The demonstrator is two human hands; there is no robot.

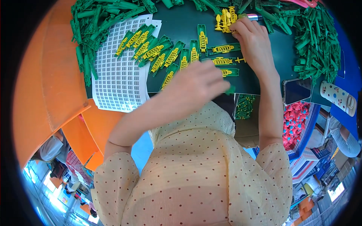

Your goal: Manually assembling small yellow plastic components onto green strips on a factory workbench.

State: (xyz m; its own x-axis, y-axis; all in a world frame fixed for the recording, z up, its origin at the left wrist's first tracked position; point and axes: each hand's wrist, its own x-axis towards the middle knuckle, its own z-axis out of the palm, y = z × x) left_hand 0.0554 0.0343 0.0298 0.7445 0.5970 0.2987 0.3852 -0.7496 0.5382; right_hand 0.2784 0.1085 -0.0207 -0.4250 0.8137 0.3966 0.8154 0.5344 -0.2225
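Note:
My left hand (pixel 201 81) is curled over the table's near edge. A small green plastic piece (pixel 230 89) shows at its fingertips, mostly hidden by the fingers. My right hand (pixel 253 43) reaches to a little pile of yellow plastic parts (pixel 226 17), its fingers pinched on a yellow part at the pile's near side. Between and left of my hands lie several green plastic casings with yellow ribbed inserts (pixel 172 56), some fanned out in a row. A single yellow cross-shaped part (pixel 240 60) lies near my right wrist.
Heaps of green casings (pixel 315 49) line the table's far and right sides. Printed label sheets (pixel 118 75) lie at left. A phone (pixel 297 90) and a patterned case (pixel 338 98) are at right. Below the edge are a box of green pieces (pixel 245 107) and a crate of red pieces (pixel 295 122).

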